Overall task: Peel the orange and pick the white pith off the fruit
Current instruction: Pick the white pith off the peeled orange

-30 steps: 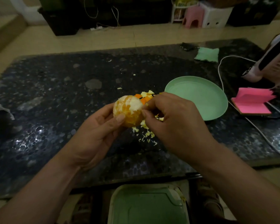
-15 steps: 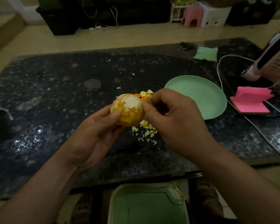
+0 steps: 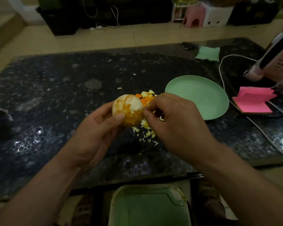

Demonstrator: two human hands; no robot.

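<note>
The orange [image 3: 127, 111] was just left of the green plate [image 3: 201, 97], held up over the dark table [image 3: 55, 95]. The left hand [image 3: 95, 136] had its fingers and thumb curled round it. The right hand [image 3: 173, 126], on the near side of the plate, pinched finger and thumb together on the white pith [image 3: 136, 103] of the orange. Small peel bits [image 3: 146, 97] lay by the plate's left rim. Pink notes [image 3: 252, 103] lay right of the plate.
</note>
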